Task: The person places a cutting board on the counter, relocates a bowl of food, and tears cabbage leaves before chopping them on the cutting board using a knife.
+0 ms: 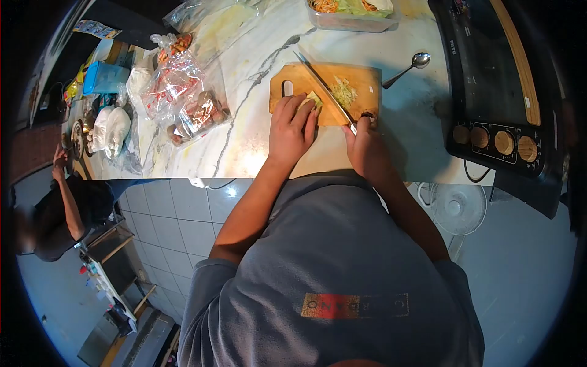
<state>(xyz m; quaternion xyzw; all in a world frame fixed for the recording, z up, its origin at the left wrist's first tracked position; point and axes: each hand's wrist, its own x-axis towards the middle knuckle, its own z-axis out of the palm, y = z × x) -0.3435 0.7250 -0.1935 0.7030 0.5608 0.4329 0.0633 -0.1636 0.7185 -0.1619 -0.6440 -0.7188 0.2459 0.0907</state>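
Observation:
A wooden cutting board [367, 78] lies on the marble-patterned counter in front of me. My right hand [368, 150] is closed around the dark handle of a kitchen knife [325, 89], whose blade points away and to the left across the board. With curled fingers, my left hand [292, 131] presses a pale yellow-green piece of cabbage [313, 98] onto the board, just left of the blade. To the right of the blade sits a small heap of shredded cabbage [343, 92]. My left fingers partly cover the cabbage piece.
A metal spoon [420, 60] lies right of the board. Beyond it stands a black oven [489, 79] with wooden knobs. A plastic container [354, 23] of shredded vegetables is at the back. Plastic bags [177, 85] of food lie left. Another person's arm [68, 202] shows far left.

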